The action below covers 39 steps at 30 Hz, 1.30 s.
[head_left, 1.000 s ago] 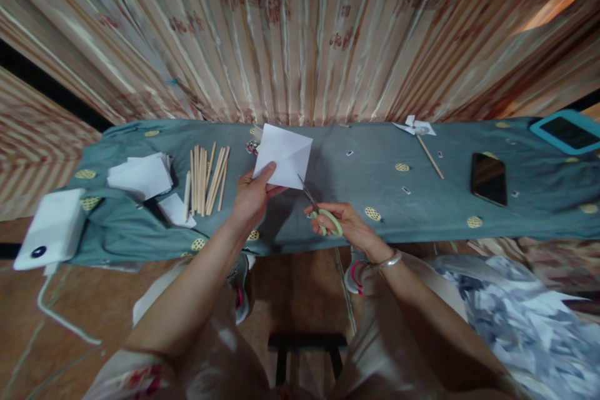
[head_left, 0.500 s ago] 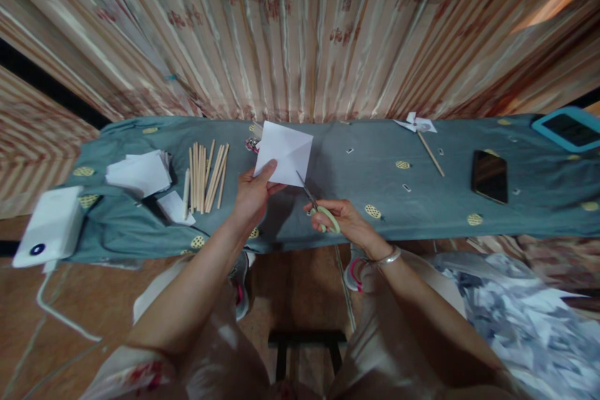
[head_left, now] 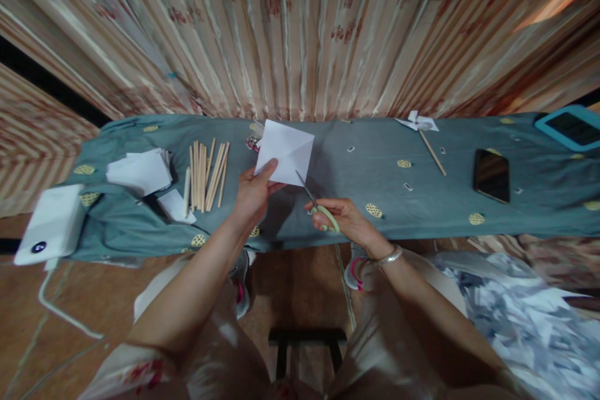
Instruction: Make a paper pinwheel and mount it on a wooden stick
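My left hand [head_left: 253, 194] pinches the lower left edge of a white creased paper square [head_left: 285, 151], holding it up over the teal cloth-covered bench [head_left: 356, 200]. My right hand [head_left: 338, 220] grips green-handled scissors [head_left: 319, 206], fingers through the loops. The blades point up and left, and their tips meet the paper's lower right corner. A silver bangle sits on my right wrist.
Several wooden sticks [head_left: 206, 174] lie left of the paper, beside a pile of white sheets [head_left: 139, 172]. A white box [head_left: 50, 225] sits at the bench's left end. A paper pinwheel on a stick [head_left: 424, 132], a black phone [head_left: 491, 175] and a teal tablet [head_left: 568, 127] lie to the right.
The scissors have edged up and left until their blades reach the paper's corner. My left hand keeps the paper almost still.
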Each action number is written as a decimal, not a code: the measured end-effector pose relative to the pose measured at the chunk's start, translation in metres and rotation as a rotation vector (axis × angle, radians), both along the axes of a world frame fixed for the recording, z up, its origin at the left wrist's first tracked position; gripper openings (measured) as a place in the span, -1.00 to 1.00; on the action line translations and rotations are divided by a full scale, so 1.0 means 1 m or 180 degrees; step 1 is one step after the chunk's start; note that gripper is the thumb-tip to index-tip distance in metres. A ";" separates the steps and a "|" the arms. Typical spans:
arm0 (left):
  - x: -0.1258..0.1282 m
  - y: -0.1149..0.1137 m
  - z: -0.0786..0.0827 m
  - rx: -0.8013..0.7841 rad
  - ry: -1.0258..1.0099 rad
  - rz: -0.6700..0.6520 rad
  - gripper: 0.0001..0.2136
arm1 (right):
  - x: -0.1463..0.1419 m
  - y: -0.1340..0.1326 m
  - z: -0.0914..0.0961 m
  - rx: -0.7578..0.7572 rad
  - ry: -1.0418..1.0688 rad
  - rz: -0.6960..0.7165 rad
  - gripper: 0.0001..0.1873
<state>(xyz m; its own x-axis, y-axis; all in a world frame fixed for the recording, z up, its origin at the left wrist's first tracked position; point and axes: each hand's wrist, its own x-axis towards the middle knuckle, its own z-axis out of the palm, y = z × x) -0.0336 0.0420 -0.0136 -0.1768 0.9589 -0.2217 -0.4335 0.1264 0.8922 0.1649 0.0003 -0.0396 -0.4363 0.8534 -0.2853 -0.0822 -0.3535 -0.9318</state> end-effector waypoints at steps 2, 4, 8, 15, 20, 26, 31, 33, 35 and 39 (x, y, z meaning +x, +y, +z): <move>0.000 0.000 0.000 0.0006 0.0007 0.0032 -0.62 | 0.000 0.000 0.000 0.0011 -0.0033 -0.0023 -0.50; 0.001 0.001 0.000 0.0026 0.0003 0.0059 -0.62 | -0.001 0.000 0.000 -0.0020 -0.0016 -0.0032 -0.51; 0.001 0.000 0.001 0.0053 -0.0005 0.0021 -0.62 | 0.000 0.001 -0.001 -0.0080 0.0019 -0.0040 -0.52; 0.000 0.000 0.000 -0.0006 0.0013 0.0014 -0.63 | 0.000 0.001 -0.002 -0.0006 -0.0098 -0.0068 -0.51; 0.002 -0.001 0.003 -0.0085 0.0002 -0.0007 -0.66 | -0.002 0.002 -0.001 0.0051 -0.0141 -0.0037 -0.50; 0.004 -0.004 0.007 -0.0230 0.0013 -0.0091 -0.74 | -0.002 0.001 0.002 0.0123 -0.0162 0.0001 -0.49; 0.005 -0.005 0.007 -0.0244 0.0016 -0.0081 -0.73 | -0.001 0.001 -0.001 0.0123 -0.0149 -0.0023 -0.49; 0.004 -0.005 0.006 -0.0233 0.0014 -0.0076 -0.73 | -0.001 0.002 -0.002 0.0099 -0.0158 -0.0038 -0.49; 0.004 -0.005 0.006 -0.0227 0.0014 -0.0084 -0.72 | -0.001 0.002 -0.003 0.0070 -0.0160 -0.0037 -0.50; 0.004 -0.005 0.006 -0.0244 0.0031 -0.0106 -0.72 | -0.002 0.002 -0.003 0.0013 -0.0136 -0.0084 -0.50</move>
<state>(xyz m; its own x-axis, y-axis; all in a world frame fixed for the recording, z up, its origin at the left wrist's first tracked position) -0.0292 0.0366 -0.0071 -0.1476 0.9446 -0.2930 -0.4194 0.2086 0.8835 0.1633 0.0025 -0.0422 -0.4012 0.8656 -0.2995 -0.0516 -0.3479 -0.9361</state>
